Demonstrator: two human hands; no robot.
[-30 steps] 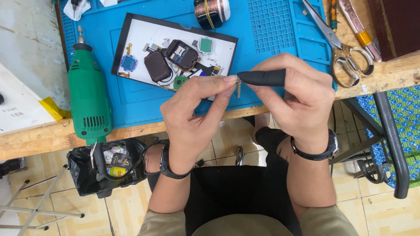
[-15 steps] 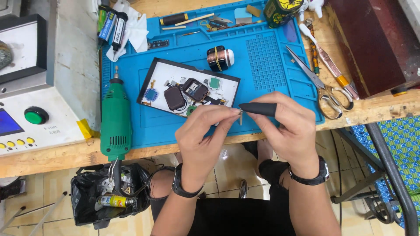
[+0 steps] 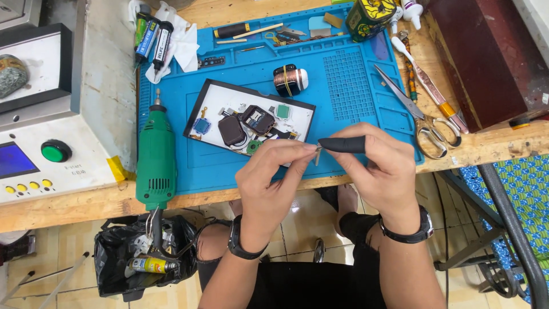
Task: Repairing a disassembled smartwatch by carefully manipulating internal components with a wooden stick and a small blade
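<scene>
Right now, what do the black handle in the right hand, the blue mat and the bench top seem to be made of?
Black handle in the right hand: matte, probably plastic or rubber; no shine. The left hand pinches a small metallic-looking piece at its tip. Blue mat: likely silicone, given its soft matte surface and moulded grid. Bench top: bare wood with visible grain and worn edges.

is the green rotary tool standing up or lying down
Lying down. The green rotary tool rests flat along the left edge of the blue mat, tip pointing away from the person, cord end hanging over the bench edge.
</scene>
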